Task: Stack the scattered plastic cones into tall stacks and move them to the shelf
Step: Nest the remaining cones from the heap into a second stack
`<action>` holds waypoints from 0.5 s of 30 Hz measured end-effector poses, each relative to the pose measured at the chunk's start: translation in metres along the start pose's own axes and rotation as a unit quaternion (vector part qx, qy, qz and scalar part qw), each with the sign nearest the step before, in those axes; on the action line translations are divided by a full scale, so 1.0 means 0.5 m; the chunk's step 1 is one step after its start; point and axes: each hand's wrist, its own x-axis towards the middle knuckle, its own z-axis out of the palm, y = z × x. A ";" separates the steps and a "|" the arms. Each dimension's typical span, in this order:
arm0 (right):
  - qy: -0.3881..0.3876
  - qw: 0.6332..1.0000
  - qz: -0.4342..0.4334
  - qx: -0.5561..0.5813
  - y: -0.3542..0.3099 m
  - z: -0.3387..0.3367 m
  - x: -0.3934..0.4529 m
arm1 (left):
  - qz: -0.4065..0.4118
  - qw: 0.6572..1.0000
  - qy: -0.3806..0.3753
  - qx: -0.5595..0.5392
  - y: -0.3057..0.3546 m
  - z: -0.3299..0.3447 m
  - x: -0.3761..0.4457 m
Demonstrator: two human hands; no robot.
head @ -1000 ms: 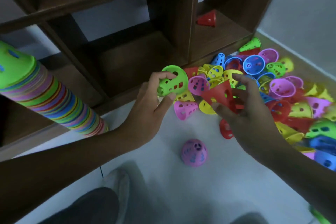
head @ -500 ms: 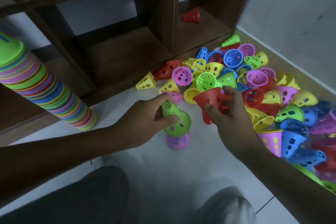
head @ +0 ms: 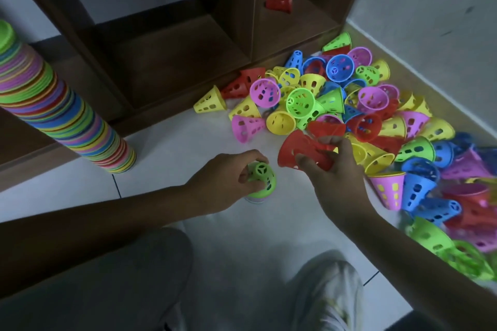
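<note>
Under the left hand (head: 226, 180), fingers curled round a green cone (head: 262, 177) seated on a pink cone (head: 255, 199); right hand (head: 332, 169) pinches a red cone (head: 298, 149). Probably light, stiff, perforated; best gripped near the narrow top.

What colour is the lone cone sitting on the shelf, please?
Red; the lone cone shows in the head view, on the shelf.

A green cone (head: 262, 177) sits upright atop a pink cone (head: 255, 199) on the floor, right of the tall multicolour stack (head: 57, 113); loose cones (head: 376, 121) lie heaped farther right.
</note>
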 end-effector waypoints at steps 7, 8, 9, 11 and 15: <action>-0.021 0.999 -0.010 -0.041 -0.012 0.023 -0.035 | -0.023 1.000 -0.001 -0.003 -0.018 -0.004 -0.028; -0.024 0.998 -0.017 -0.051 -0.016 0.024 -0.039 | -0.026 1.000 0.004 0.001 -0.023 -0.004 -0.035; -0.025 0.997 -0.026 -0.062 -0.018 0.027 -0.042 | -0.030 0.999 0.010 0.005 -0.029 -0.004 -0.040; -0.035 0.994 -0.049 -0.094 -0.023 0.035 -0.050 | -0.044 0.999 0.023 0.006 -0.041 -0.003 -0.050; -0.075 0.977 -0.097 -0.176 -0.028 0.055 -0.056 | -0.066 0.996 0.049 -0.019 -0.057 0.002 -0.064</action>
